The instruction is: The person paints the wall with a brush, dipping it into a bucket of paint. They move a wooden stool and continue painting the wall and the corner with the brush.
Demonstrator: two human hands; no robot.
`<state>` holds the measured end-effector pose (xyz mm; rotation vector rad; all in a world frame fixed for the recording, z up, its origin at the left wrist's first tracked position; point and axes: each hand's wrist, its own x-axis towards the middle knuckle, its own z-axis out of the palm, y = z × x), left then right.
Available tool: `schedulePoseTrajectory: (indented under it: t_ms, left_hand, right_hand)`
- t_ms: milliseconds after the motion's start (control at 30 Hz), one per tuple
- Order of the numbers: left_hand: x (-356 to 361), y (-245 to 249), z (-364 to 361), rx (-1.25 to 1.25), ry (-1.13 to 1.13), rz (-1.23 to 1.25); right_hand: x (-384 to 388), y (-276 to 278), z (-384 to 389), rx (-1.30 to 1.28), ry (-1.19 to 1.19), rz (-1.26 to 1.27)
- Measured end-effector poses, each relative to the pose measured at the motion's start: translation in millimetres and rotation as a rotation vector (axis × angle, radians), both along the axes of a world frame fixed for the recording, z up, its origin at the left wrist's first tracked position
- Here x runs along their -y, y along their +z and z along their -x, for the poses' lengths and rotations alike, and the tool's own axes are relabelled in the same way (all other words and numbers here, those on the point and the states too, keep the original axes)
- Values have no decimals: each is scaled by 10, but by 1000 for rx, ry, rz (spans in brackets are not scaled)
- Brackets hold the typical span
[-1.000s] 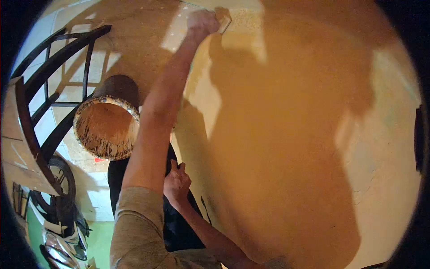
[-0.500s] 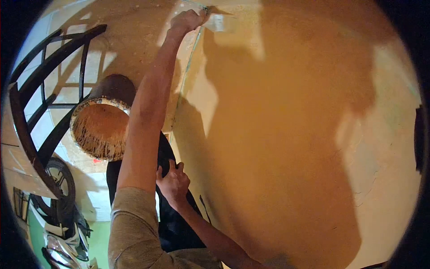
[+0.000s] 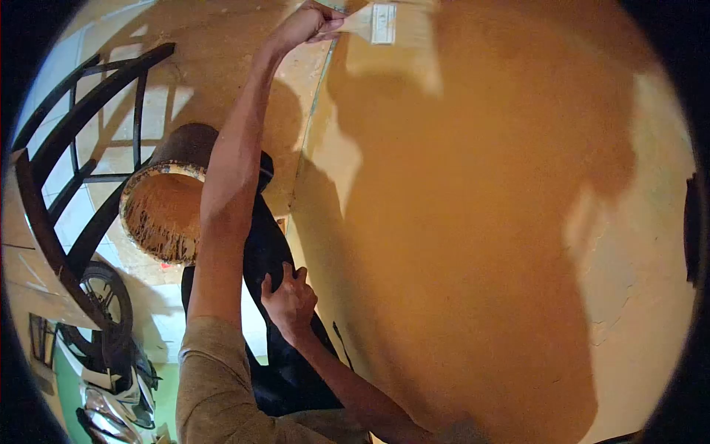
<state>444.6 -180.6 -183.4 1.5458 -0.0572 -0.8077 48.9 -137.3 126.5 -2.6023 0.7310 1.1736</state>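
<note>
My left hand (image 3: 307,24), at the top of the view, is closed around the handle of a flat paintbrush (image 3: 383,24). The brush has a pale handle that widens to a bright band; its bristle end is blurred in front of the orange-tan wall (image 3: 473,222). Lower down, my right hand (image 3: 291,302) rests on my dark trouser leg (image 3: 277,255), fingers apart and slightly bent, with nothing in it. Left of my left forearm is a round bucket (image 3: 188,146), its inside coated with orange-brown streaks. My forearm covers part of its opening.
A dark curved-bar frame (image 3: 111,70) stands on the left over pale floor tiles (image 3: 122,155). Below it are a black wheel (image 3: 103,300) and white motorcycle parts (image 3: 111,414). My shadow falls across the wall on the right.
My left hand has turned and shifted slightly up and left, and the paintbrush has swung right and up, showing its band more clearly. My right hand stays on my leg.
</note>
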Motion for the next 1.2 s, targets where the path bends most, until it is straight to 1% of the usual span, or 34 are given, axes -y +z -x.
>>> schedulePoseTrajectory:
  t_ms: [33,67,100,167,200,300,333,367,433,467,533,567,600,633,667,700,733,767,800,833,867,900,933,967,1033,1067,1100,1167,1200]
  left_hand:
    - [41,152,20,-139,183,274]
    - [54,303,-85,-20,-16,177]
    - [118,285,-87,-18,-19,180]
    - [238,247,-62,-77,-93,-79]
    - [260,265,-69,-73,-87,-75]
    - [258,215,-18,175,-9,-797]
    - [236,145,-54,180,-141,-862]
    - [252,87,-53,177,-141,-865]
    - [328,-25,-67,291,-173,-961]
    - [370,-76,-116,292,-172,-961]
    - [476,116,-235,370,-209,-843]
    - [489,247,-267,366,-213,-837]
    - [409,561,-322,362,-203,-825]
    - [355,760,-364,362,-190,-816]
    - [283,339,-369,413,-4,-792]
    - [187,-51,-402,419,-8,-794]
    - [88,-418,-451,360,-83,-536]
    - [30,-568,-504,298,-156,-278]
    - [-43,-384,-393,-82,22,109]
    - [-40,-272,-301,-80,22,109]
    - [5,-179,-225,-115,19,191]
    - [67,-143,-175,-149,18,276]
    - [124,-120,-132,-217,36,291]
    - [195,-166,-84,-218,38,298]
    - [343,-233,-36,-224,-20,-86]
    - [341,-272,-63,-154,-94,-258]
    - [318,-173,-60,-154,-93,-260]
    - [323,70,-9,205,60,-936]
    - [316,113,-1,207,55,-940]
  right_hand:
    - [2,0,-21,7,-9,9]
    - [-1,3,-37,14,-19,22]
    - [-8,-3,-43,17,-22,25]
    - [15,-8,-42,-31,-6,19]
    - [27,-7,-38,-26,0,23]
    - [43,-24,-34,-63,-7,8]
    - [35,-15,-35,-60,-9,13]
    - [31,-20,-46,-53,-9,15]
    - [28,-15,-64,-45,-18,3]
    - [36,-7,-69,-44,-26,-3]
    - [55,-28,-81,-32,5,12]
    - [51,-12,-69,-28,30,19]
    - [42,-5,-71,-30,26,20]
    - [36,-10,-89,-22,9,27]
    - [29,-14,-104,-13,-8,35]
    - [29,-11,-103,-9,-13,33]
    - [38,-4,-92,-6,-27,18]
    - [37,-7,-90,-2,-39,3]
    - [30,-15,-97,-33,-17,30]
    - [21,-16,-88,-31,-17,30]
    - [20,-19,-72,-17,-18,27]
    - [35,-22,-72,-4,-18,27]
    - [50,-19,-75,-4,-13,34]
    - [55,-4,-78,-8,0,27]
    - [90,-2,-99,-8,19,26]
    - [90,9,-98,-27,18,25]
    - [82,11,-95,-44,15,19]
    - [69,-11,-60,-24,1,26]
    - [51,-11,-46,-7,-11,31]
